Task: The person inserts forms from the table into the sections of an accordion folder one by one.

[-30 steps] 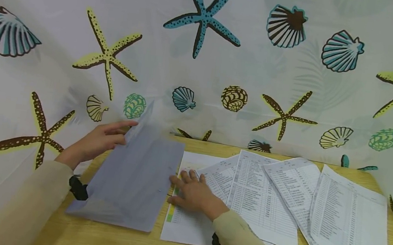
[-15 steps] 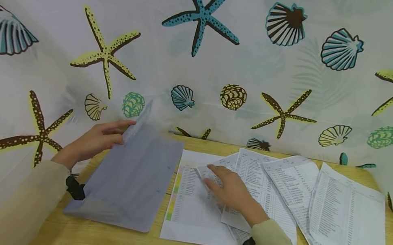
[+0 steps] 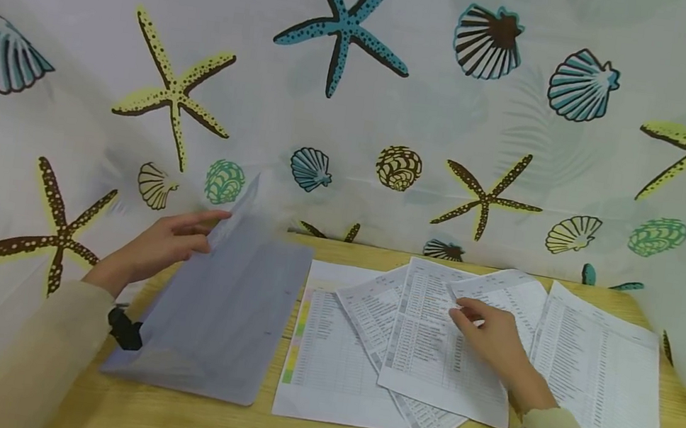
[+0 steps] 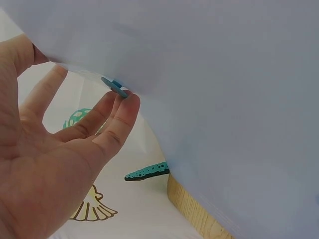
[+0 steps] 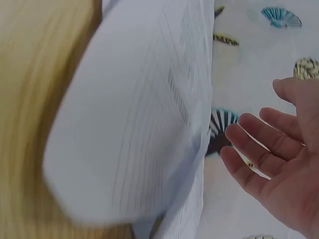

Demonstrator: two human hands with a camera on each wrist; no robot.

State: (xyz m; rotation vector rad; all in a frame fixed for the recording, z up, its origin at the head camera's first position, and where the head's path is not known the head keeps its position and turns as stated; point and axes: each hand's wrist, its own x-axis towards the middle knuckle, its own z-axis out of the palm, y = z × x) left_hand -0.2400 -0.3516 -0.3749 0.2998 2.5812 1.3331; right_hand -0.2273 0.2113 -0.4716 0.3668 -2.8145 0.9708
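My left hand [image 3: 148,251] pinches the raised flap edge of a translucent bluish plastic document folder [image 3: 227,321]. In the left wrist view a round blue snap button [image 4: 114,87] sits at that edge, against my fingertips. My right hand [image 3: 494,340] is over the fanned printed sheets, thumb and forefinger by the upper left corner of a tilted sheet [image 3: 523,290]. In the right wrist view its fingers look loosely spread beside a curved, blurred sheet [image 5: 124,99]. Whether they touch paper is unclear. Left of it lies another list sheet [image 3: 430,339].
Beside the folder lies a sheet with a coloured strip [image 3: 350,415], partly under a slanted sheet [image 3: 363,309]. Another list [image 3: 598,388] lies at the right. A shell-and-starfish cloth [image 3: 354,122] stands behind the wooden table [image 3: 163,420].
My right hand has moved right, from the coloured-strip sheet to the tilted sheet's corner. A slanted sheet's lower end now shows below its neighbour. My left hand stays on the flap.
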